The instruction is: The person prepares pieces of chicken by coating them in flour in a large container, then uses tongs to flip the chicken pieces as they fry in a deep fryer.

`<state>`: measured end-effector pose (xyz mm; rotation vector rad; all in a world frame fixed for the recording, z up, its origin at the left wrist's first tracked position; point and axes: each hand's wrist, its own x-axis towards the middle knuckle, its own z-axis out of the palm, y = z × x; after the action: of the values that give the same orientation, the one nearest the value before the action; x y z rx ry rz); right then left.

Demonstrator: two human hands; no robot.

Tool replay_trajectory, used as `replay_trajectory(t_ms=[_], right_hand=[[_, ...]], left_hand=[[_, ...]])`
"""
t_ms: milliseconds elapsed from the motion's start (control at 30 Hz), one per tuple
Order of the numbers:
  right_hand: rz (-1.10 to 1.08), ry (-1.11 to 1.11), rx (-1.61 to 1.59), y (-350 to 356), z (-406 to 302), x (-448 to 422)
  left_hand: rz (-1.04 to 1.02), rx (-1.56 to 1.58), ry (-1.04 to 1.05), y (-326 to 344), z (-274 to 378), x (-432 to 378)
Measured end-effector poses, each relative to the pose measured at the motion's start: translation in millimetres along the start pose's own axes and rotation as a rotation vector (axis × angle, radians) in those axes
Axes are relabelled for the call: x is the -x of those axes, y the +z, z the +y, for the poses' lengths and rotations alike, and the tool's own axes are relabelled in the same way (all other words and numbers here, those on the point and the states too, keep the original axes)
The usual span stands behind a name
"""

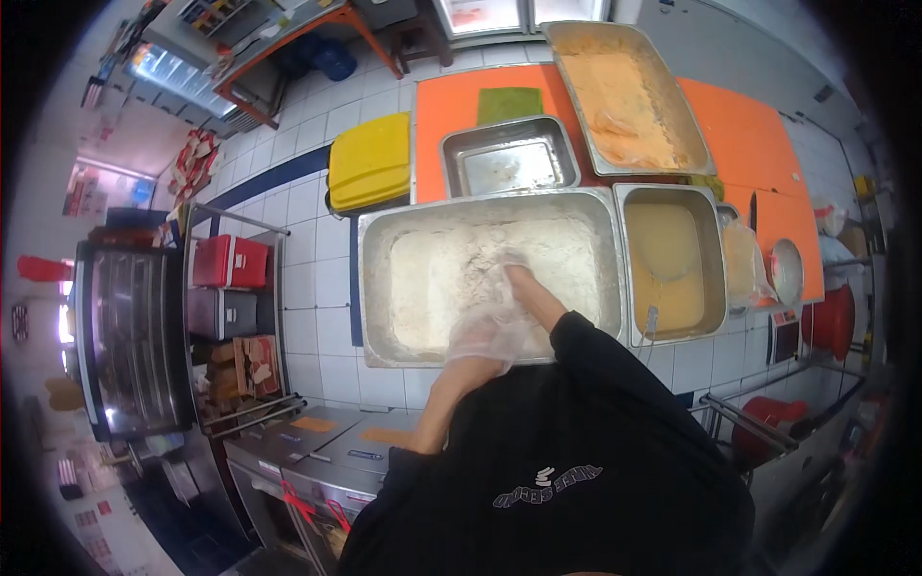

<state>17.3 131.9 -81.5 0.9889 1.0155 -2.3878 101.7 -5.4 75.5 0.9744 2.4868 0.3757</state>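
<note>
Both my hands are inside a large steel pan [369, 288] of white flour [425, 281]. My left hand [484, 335], in a clear plastic glove, is over the flour by the near wall; its fingers are blurred under the loose plastic. My right hand [513, 270], also gloved, reaches to the middle of the pan, its fingertips at a lumpy, floury patch [479, 263]. Whether either hand holds something cannot be told. Right of the flour pan, a deep steel pan [713, 259] contains a yellowish liquid [666, 223] with a wire-handled strainer [652, 320] in it.
Beyond the flour pan lies a shallow steel tray [510, 162] on an orange tabletop [446, 108]. A long steel pan [630, 101] of orange-tinted crumbs stands behind the liquid. A plastic bag [740, 263] and a bowl [786, 270] are at the right, a yellow-lidded bin [371, 162] at the left.
</note>
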Motion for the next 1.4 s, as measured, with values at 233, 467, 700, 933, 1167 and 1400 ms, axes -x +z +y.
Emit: replay_trajectory(t_ms=[233,467,700,933,1167,1400], right_hand=[[-0.304,0.140,0.144,8.2,20.4,23.5],[-0.055,-0.291,0.874,1.7,45.0,-12.6],[-0.088,-0.163,0.690,1.5,4.7,0.0],[-0.608,-0.096,0.514,27.2,-38.6,104.4],[-0.286,0.048,1.073,-11.3,-38.0,137.5],[-0.358,-0.497,1.300,-0.8,-43.1,196.0]], left_hand=[[0.190,0.148,-0.357,5.3,-19.5,-26.9],[0.298,0.012,-0.183,24.7,11.0,-3.4],[0.690,0.742,-0.319,-7.9,22.0,-5.5],[0.800,0.670,-0.250,7.4,-40.8,-24.5],[0.904,0.311,-0.253,25.3,-101.4,-6.0],[0.385,0.132,-0.609,66.7,-109.7,-6.0]])
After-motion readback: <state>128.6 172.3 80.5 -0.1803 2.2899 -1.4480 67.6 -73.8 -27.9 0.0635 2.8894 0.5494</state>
